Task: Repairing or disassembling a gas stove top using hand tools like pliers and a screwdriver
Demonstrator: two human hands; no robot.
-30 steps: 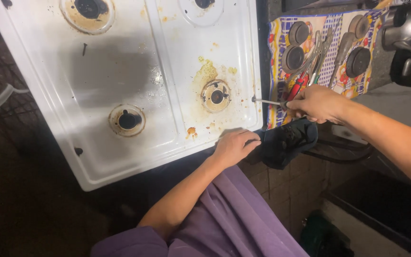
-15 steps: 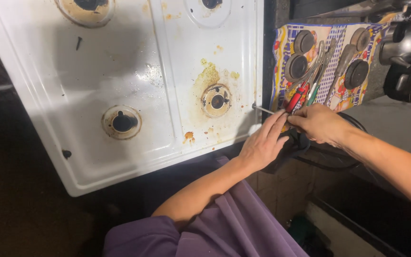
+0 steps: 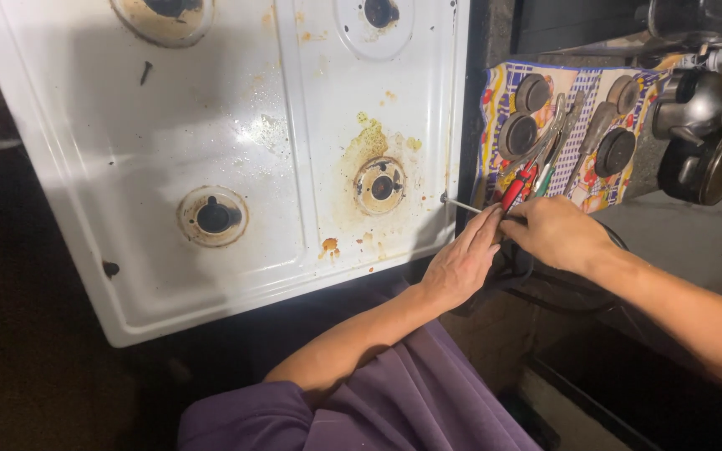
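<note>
Head view, only view. I'm seeing the right hand (image 3: pixel 555 234) curling around the handle of a screwdriver (image 3: pixel 466 205), fingers pinching it closed; the handle itself is mostly hidden under the fist. The thin metal shaft is running out from the hand toward 10 o'clock, long axis nearly level, tip pointing at a small screw (image 3: pixel 444 197) on the right edge of the white stove top (image 3: pixel 211 100). Likely held low and flat so the tip is meeting the side fastener squarely.

The left hand (image 3: pixel 461 266) is lying just beside the right, fingers together and stretched toward 1 o'clock, fingertips touching the shaft near the handle, probably steadying it. Not gripping, as far as I can tell.

The stove top is sitting tilted, stained around the burner seat (image 3: pixel 380 185) at 9 o'clock from the screw. At 12 o'clock from the hands, pliers (image 3: pixel 530 171) with red grips and loose burner caps (image 3: pixel 518 134) are lying on a patterned cloth (image 3: pixel 578 125), kept within reach. Purple sleeve (image 3: pixel 394 392) at 6 o'clock.
</note>
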